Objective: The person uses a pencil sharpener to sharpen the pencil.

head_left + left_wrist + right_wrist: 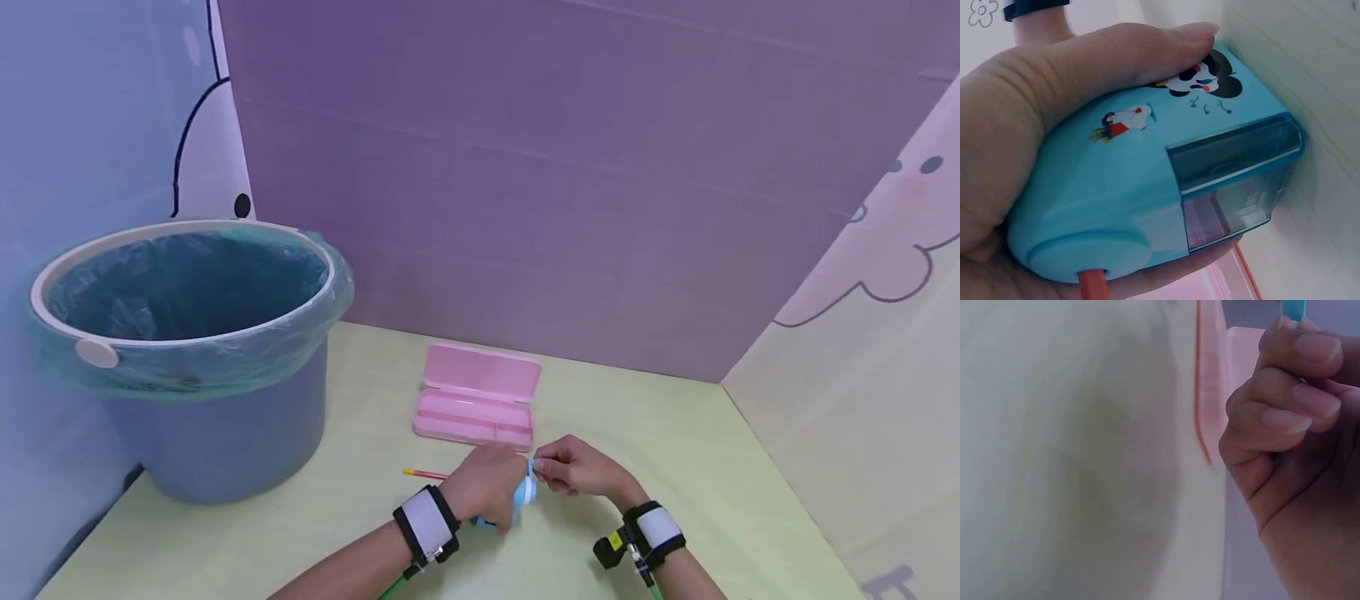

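Note:
A light blue crank pencil sharpener (1129,169) with cartoon prints and a clear shavings drawer (1235,200) fills the left wrist view. My left hand (491,483) grips its body close over the table, thumb across the printed side. From the round front of the sharpener sticks a red pencil (1093,286); its yellow-tipped end points left in the head view. On the other side, my right hand (581,468) pinches the blue crank handle (1293,309) between thumb and fingertips, the other fingers curled in.
Just beyond the hands lies a pink pencil case (480,371), its lid up and its compartments showing. A large blue bin (240,450) with a green liner bag stands at the left. A purple wall (525,208) rises behind the pale table (360,400).

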Demonstrator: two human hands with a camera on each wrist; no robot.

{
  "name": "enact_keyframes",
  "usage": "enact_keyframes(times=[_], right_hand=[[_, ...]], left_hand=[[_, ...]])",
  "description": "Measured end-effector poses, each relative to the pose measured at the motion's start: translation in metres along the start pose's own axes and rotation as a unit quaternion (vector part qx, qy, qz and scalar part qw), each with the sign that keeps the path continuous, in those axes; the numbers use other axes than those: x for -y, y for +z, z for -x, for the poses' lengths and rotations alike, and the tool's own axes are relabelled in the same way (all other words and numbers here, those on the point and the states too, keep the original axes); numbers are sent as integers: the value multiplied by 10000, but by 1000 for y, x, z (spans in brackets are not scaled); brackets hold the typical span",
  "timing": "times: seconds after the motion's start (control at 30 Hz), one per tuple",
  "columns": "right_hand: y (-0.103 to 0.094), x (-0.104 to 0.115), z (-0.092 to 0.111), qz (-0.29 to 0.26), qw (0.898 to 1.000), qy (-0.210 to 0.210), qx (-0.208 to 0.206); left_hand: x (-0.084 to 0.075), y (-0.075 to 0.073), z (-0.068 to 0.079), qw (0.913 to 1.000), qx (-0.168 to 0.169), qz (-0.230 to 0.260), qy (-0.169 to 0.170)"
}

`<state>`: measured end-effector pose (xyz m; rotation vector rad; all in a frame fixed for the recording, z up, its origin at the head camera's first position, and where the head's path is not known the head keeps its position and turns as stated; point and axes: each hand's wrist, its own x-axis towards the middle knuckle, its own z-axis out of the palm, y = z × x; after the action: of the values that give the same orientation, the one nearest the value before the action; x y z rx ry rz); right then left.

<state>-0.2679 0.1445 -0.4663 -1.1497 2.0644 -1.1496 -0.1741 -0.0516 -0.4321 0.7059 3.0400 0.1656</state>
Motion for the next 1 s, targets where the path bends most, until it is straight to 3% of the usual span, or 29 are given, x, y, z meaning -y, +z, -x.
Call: enact_keyframes(times=[0.2,0.47,1.0], right_hand=[[7,-9,0,66,9999,10,139],[4,-5,-4,231,9991,-47,341],[7,-7,-5,487,9974,132,515]], left_hand=[[-1,2,1,9998,161,108,-42],[3,0,-1,9999,-25,67,82],[3,-1,-1,9999,-2,100,88]])
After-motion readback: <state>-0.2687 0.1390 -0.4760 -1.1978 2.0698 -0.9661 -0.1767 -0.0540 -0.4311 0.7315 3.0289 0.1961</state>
